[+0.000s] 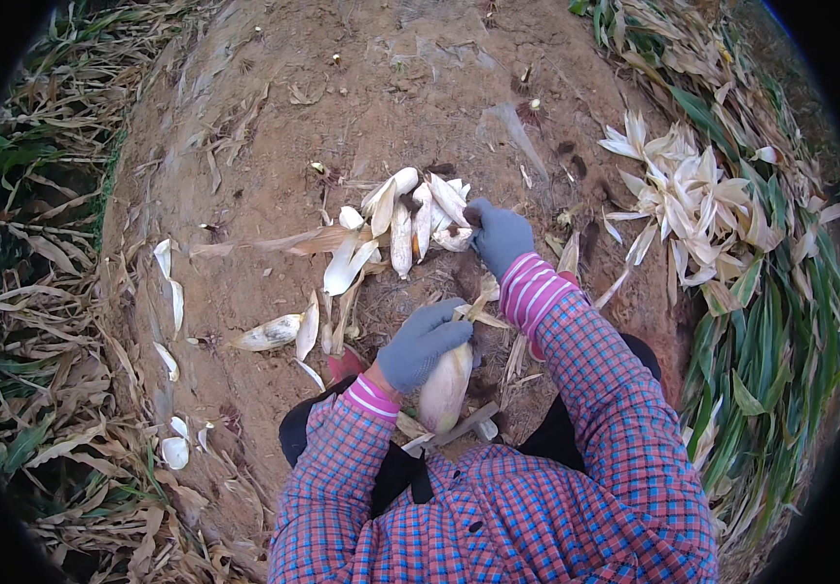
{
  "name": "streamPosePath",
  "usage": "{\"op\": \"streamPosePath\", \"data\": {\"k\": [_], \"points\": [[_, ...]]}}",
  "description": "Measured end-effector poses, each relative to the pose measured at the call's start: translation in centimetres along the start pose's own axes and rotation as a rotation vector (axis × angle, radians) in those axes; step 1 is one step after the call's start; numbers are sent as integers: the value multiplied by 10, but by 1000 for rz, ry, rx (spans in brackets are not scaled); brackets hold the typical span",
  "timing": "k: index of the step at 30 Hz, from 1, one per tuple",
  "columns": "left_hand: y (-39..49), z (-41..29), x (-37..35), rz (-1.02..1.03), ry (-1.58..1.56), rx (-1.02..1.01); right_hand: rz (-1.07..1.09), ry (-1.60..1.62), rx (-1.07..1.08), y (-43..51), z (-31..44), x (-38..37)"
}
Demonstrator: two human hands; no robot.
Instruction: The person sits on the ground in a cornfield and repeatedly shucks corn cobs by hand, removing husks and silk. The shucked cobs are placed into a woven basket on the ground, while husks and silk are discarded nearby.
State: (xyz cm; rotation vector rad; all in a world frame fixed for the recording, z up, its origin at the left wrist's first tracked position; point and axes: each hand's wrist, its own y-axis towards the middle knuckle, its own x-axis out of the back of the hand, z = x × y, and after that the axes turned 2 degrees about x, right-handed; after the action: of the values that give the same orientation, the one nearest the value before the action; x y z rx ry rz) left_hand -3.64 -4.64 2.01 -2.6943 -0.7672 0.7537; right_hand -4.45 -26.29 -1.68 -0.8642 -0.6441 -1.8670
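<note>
My left hand, in a grey knit glove, is wrapped around the upper part of an ear of corn in its pale husk. That ear points down toward my lap, between my knees. Farther out, my right hand, gloved alike, reaches the right side of a small pile of corn ears. Its curled fingers meet a dark tuft of corn silk at the end of one ear; whether they grip it is hidden. Some ears in the pile keep pale husk, and one shows orange kernels.
Loose husk leaves lie left of the pile, near a spotted husk piece. A heap of peeled husks rests at right on cut corn stalks and green leaves. Dry stalks border the left. Cut stubs poke from the soil.
</note>
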Motion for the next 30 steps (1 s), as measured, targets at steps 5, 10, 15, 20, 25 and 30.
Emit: {"op": "streamPosePath", "data": {"k": [5,10,15,20,25,30], "points": [[-8,-6,6,-28,-94,-34,-159,125,-173,15,-37,-4],[-6,-13,6,-81,-203,45,-164,302,-170,17,-19,8],[1,-5,2,-6,137,70,-159,523,-121,15,11,43],[-6,-9,-6,163,209,196,-90,453,-115,14,10,51],[-11,-29,-7,-113,-73,-53,-9,340,-136,11,-1,31],[-9,-46,8,-315,106,-344,156,138,-8,-6,4,-9]]}}
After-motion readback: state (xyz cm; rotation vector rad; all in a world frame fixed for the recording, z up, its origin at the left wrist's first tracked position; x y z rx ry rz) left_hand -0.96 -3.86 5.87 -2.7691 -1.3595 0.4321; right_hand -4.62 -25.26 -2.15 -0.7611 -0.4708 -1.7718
